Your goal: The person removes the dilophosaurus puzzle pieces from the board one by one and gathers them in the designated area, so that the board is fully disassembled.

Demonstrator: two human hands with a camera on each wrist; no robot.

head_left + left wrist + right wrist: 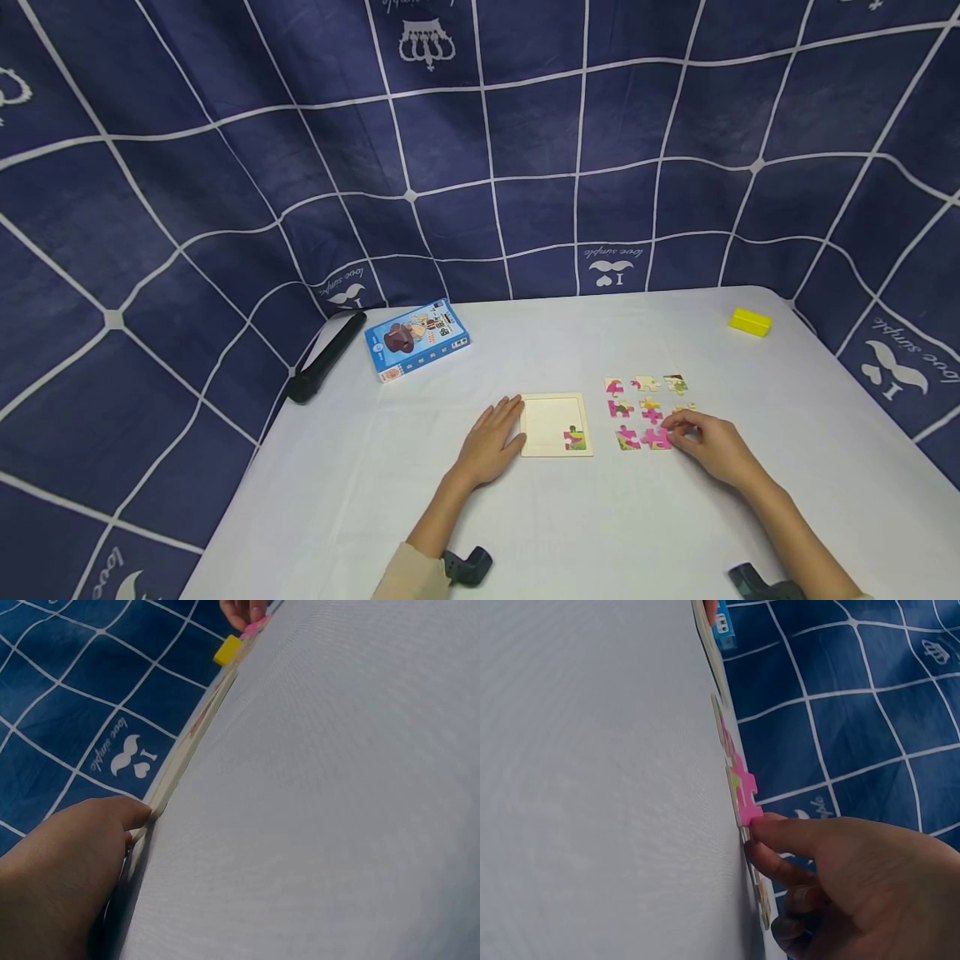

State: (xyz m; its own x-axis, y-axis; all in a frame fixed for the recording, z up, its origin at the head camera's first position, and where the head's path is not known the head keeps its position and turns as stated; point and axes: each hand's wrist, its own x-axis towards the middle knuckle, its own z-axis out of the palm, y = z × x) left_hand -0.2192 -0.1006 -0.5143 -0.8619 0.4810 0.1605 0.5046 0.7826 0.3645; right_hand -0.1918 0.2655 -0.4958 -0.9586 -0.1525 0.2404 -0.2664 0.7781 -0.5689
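Observation:
My left hand (pixel 487 446) lies flat at the left edge of a pale square puzzle tray (pixel 540 452), its fingers straight and its thumb touching the rim. One green and pink jigsaw piece (pixel 575 439) sits in the tray's near right corner. To the right, my right hand (pixel 708 446) pinches a pink jigsaw piece (pixel 746 802) between thumb and forefinger at its edge. In the right wrist view this piece stands slightly raised from the table. Other loose pieces (pixel 620 408) are laid out in rows beside it, some partly hidden by the right hand.
A blue picture box (pixel 416 340) lies at the back left, beside a black rod-shaped object (pixel 326 358). At the back right is a yellow block (pixel 750 322). The white table (pixel 420 508) borders a dark blue checked cloth (pixel 525 167).

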